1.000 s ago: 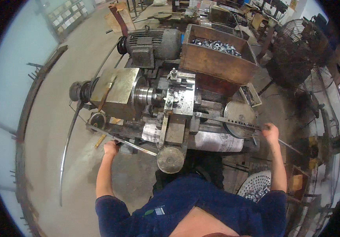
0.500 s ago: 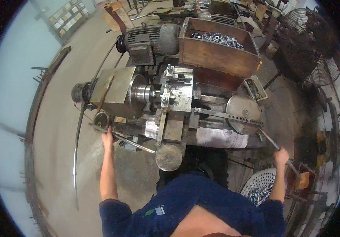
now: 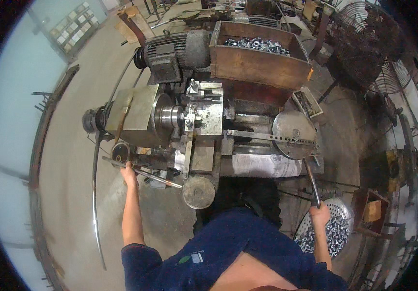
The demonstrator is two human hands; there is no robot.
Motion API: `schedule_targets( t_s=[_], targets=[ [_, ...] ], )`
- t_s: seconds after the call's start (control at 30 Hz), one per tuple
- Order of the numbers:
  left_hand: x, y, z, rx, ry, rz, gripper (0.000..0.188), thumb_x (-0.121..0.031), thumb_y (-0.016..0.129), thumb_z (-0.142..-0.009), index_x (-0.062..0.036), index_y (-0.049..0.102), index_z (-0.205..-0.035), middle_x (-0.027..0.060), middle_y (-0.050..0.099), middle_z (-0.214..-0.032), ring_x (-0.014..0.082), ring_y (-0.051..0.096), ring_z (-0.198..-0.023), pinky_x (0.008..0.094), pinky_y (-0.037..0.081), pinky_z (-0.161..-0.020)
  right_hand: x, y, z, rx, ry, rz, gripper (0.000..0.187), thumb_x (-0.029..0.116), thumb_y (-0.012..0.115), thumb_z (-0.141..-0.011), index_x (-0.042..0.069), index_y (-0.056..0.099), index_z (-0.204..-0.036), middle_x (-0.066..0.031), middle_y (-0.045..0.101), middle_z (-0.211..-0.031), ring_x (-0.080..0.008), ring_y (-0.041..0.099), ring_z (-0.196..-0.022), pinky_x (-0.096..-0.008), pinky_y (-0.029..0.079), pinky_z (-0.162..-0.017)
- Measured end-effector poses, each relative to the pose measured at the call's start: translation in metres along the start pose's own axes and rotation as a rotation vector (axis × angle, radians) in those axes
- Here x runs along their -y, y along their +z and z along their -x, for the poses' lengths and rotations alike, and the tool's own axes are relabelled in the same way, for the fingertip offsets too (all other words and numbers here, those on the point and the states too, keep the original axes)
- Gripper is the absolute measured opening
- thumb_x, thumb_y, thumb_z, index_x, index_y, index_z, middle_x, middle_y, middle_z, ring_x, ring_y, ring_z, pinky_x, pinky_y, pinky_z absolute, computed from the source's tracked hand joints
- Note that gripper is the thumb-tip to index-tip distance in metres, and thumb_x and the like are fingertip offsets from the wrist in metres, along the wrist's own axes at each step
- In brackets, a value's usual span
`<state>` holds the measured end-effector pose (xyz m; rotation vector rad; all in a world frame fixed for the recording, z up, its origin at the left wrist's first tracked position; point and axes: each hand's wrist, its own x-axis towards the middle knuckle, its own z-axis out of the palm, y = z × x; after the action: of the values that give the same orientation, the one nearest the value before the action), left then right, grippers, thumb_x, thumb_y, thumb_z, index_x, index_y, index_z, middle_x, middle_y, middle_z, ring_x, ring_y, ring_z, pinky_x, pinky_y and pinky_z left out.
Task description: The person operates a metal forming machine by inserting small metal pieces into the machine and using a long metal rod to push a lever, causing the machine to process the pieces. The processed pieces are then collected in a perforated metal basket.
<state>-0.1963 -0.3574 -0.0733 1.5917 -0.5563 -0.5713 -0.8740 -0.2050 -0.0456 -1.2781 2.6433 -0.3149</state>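
Note:
My left hand (image 3: 128, 172) is closed on a metal lever (image 3: 158, 178) that slants across the front left of a lathe-like machine. This lever's right end meets a round metal knob or disc (image 3: 199, 192). At the right, my right hand (image 3: 319, 215) grips the lower end of a second lever (image 3: 311, 182), which runs up to a large round plate (image 3: 294, 135). A perforated flat bar (image 3: 262, 137) links that plate to the tool slide (image 3: 206, 116). Left of the slide, close to it, is the shiny chuck (image 3: 171, 116). Whether a workpiece sits between them I cannot tell.
A wooden box (image 3: 262, 63) of small metal parts stands behind the machine, beside a motor (image 3: 177, 53). Below my right hand is a perforated basin (image 3: 337, 211) of similar parts. A large fan (image 3: 359, 43) stands at the far right; a long rod (image 3: 95, 213) hangs at the left.
My right hand has swung its lever left and toward me. The tool slide has shifted left, nearer the chuck. My left hand stays on its lever; the whole view has shifted slightly.

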Motion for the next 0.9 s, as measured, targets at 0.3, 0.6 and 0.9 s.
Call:
schedule_targets(
  t_s=[0.3,0.6,0.9],
  targets=[
    [-0.001,-0.01,-0.012,0.041,-0.125,-0.21,0.025,-0.022,0.051,-0.08,0.0003,0.047,-0.092,0.0089,0.053,-0.061,0.0198,0.056,-0.046,0.0298,0.044,-0.037,0.005,-0.005,-0.001,-0.013,-0.063,0.006,0.031,0.029,0.06,-0.057,0.006,0.057,-0.078,-0.0183,0.057,-0.067,-0.0374,0.056,-0.066,-0.0447,0.043,-0.059],
    [-0.006,-0.007,-0.006,0.042,-0.164,-0.213,0.027,-0.023,0.051,-0.08,0.0034,0.048,-0.087,0.0097,0.052,-0.062,0.0193,0.056,-0.046,0.0308,0.05,-0.041,-0.047,-0.007,-0.185,-0.273,-0.257,0.517,0.042,0.025,0.065,-0.058,0.01,0.059,-0.098,-0.0117,0.055,-0.096,-0.0305,0.052,-0.094,-0.0424,0.043,-0.077],
    [-0.007,-0.046,0.001,0.168,-0.248,0.045,0.043,-0.044,0.051,-0.083,-0.0035,0.055,-0.096,0.0074,0.058,-0.073,0.0171,0.06,-0.065,0.0308,0.047,-0.061,0.038,0.011,-0.177,-0.497,-0.3,0.232,0.073,0.014,0.061,-0.058,0.001,0.038,-0.126,-0.0156,0.042,-0.127,-0.0322,0.037,-0.119,-0.0407,0.024,-0.102]
  ],
)
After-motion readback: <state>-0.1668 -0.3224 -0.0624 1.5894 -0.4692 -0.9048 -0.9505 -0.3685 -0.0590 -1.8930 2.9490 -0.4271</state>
